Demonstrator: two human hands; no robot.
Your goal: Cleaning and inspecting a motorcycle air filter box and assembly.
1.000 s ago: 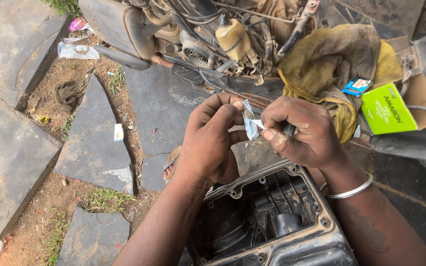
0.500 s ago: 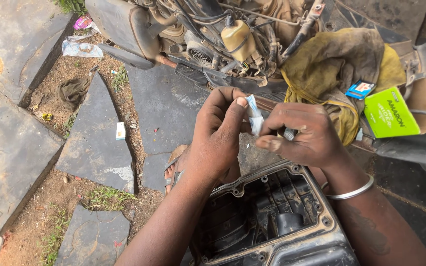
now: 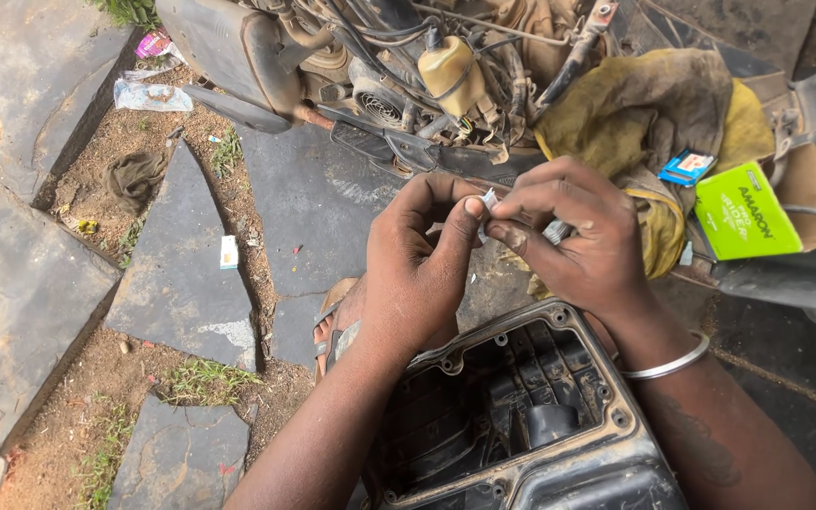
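Left hand point(image 3: 417, 274) and right hand point(image 3: 573, 236) together pinch a small white piece point(image 3: 486, 201) above a black engine cover point(image 3: 512, 416).

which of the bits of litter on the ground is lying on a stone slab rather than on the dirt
The small white box: it lies on the dark slab. The clear plastic bag and pink wrapper lie on bare soil farther up.

I can see only a white sliver of the small part point(image 3: 488, 200) pinched between my left hand point(image 3: 422, 260) and right hand point(image 3: 573, 231); my fingers hide the rest. The black housing point(image 3: 521, 425) runs off the bottom edge.
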